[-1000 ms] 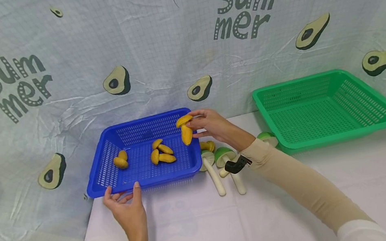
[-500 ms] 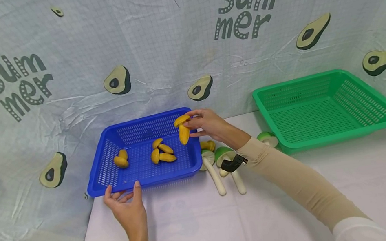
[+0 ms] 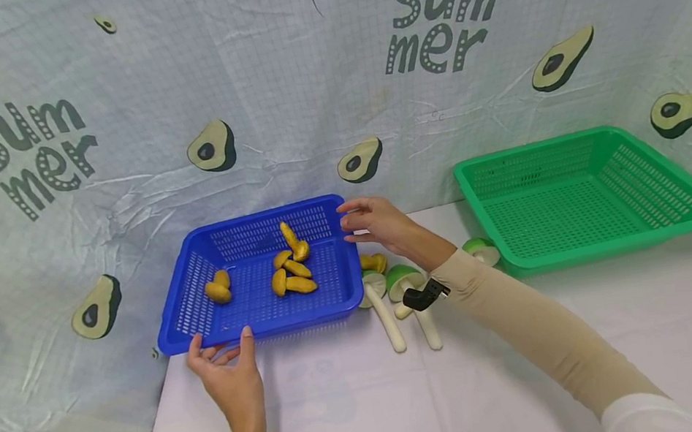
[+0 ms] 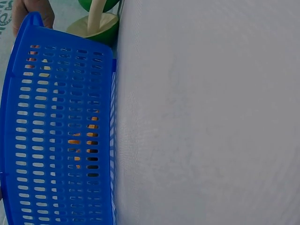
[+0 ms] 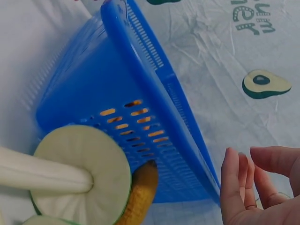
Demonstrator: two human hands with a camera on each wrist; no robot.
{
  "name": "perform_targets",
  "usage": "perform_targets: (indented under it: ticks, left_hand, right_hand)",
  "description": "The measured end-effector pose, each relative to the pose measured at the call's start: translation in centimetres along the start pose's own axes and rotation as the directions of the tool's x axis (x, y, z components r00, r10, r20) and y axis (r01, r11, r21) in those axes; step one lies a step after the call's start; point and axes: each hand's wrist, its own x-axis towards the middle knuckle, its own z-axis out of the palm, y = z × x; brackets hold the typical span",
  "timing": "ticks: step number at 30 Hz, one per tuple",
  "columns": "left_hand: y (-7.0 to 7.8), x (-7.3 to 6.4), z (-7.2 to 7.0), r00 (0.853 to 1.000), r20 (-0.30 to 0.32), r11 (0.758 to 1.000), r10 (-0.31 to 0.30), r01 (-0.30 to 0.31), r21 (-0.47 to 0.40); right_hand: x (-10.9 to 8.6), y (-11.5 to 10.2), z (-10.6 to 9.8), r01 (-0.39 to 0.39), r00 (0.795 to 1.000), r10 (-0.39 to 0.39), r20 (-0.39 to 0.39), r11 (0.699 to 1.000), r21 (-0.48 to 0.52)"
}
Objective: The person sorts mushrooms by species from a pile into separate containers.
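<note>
The blue basket (image 3: 262,327) holds several yellow toy mushrooms; one mushroom (image 3: 301,250) leans near its back wall. My left hand (image 3: 233,383) holds the basket's front rim, thumb and fingertips at the edge; the left wrist view shows mostly the basket's perforated side (image 4: 65,122). At the right end of the basket, my right hand (image 3: 390,226) hovers by the rim with nothing in its fingers. In the right wrist view that hand's fingers (image 5: 229,178) are apart from the thumb. Below it, a yellow mushroom (image 3: 374,262) lies outside the basket, partly hidden.
Green-capped mushrooms with long white stems (image 3: 428,326) lie on the white tablecloth (image 3: 360,413) between the baskets. Another green cap (image 3: 480,250) sits beside the green basket (image 3: 616,248) at the right. A printed cloth (image 3: 272,71) hangs behind.
My right hand has let go of the yellow mushroom, which now lies in the blue basket near the back wall. The left hand has stayed on the rim.
</note>
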Motion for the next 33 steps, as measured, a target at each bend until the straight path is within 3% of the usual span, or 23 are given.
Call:
perform_targets:
  ticks: [15, 22, 33]
  left_hand:
    - [-0.1, 0.0, -0.2, 1.0, 0.003, 1.0, 0.008, -0.008, 0.006]
    - [-0.2, 0.0, -0.3, 1.0, 0.004, 1.0, 0.01, -0.01, -0.002]
    - [-0.3, 0.0, -0.2, 1.0, 0.005, 1.0, 0.012, -0.012, 0.0]
  right_hand:
    - [-0.9, 1.3, -2.7, -0.026, 0.999, 0.024, -0.024, 0.998, -0.064]
    - [-1.2, 2.0, -2.9, -0.099, 0.994, 0.094, -0.062, 0.991, -0.091]
    - [-0.8, 3.3, -2.8, -0.188, 0.98, 0.168, -0.104, 0.956, -0.225]
